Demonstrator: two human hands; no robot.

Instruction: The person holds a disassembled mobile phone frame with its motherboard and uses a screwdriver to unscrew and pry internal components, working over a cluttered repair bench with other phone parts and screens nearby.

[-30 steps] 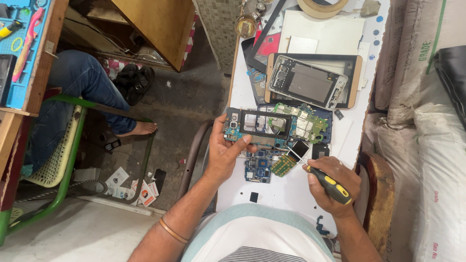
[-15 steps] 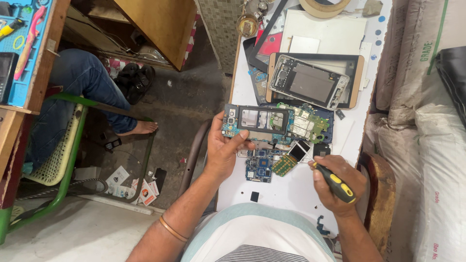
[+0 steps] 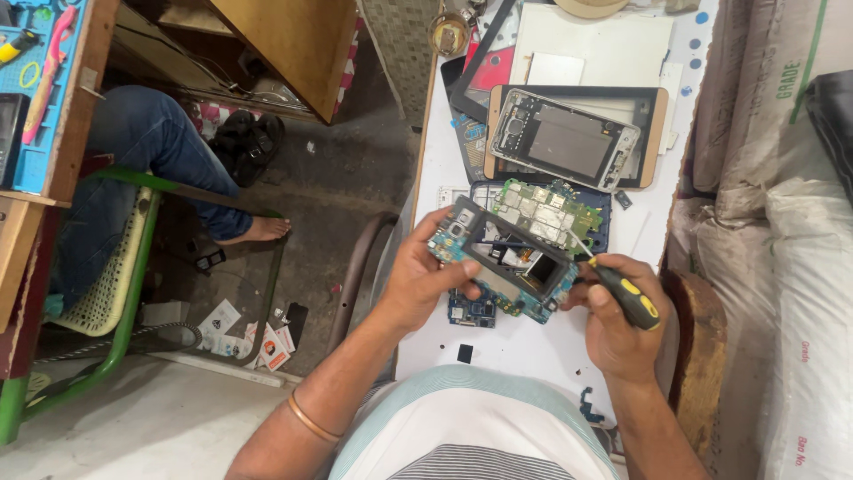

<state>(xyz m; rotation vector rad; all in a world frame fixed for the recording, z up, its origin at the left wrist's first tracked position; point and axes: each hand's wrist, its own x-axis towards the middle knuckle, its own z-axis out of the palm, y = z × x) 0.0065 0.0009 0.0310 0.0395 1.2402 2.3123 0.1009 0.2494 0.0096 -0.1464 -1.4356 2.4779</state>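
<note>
Over the narrow white worktable (image 3: 533, 342), the left hand (image 3: 425, 280) has its fingers curled tight around the near-left end of a stripped phone frame (image 3: 506, 262), a dark rectangular shell with a blue-green circuit board along its edge, held tilted just above the tabletop near the middle of the bench. The right hand (image 3: 617, 320) is closed in a full fist around a screwdriver (image 3: 626, 293) with a chunky black-and-yellow grip, its thin metal shaft angled up and left, the tip sitting at the frame's right end. Just beyond the frame lies a green circuit board (image 3: 542, 209), bumpy with small silvery shields, resting on a dark blue tray-like back cover (image 3: 601, 233). Under the held frame, a smaller blue board (image 3: 473, 311) lies flat on the white surface, with a little black square chip (image 3: 465, 353) near the person's striped shirt. Farther away sits a gold-rimmed phone body (image 3: 569, 138), matte grey metal inside a black bezel, and beyond it a smooth white panel (image 3: 591, 44). A thin gold bangle (image 3: 313, 418) rings the left forearm. Off to the left, another person's leg in blue jeans (image 3: 155, 147) rests by a green metal chair (image 3: 133, 276), bare foot on the rough concrete floor (image 3: 346, 178), and coarse woven sacks (image 3: 800, 267) stack up on the right.
</note>
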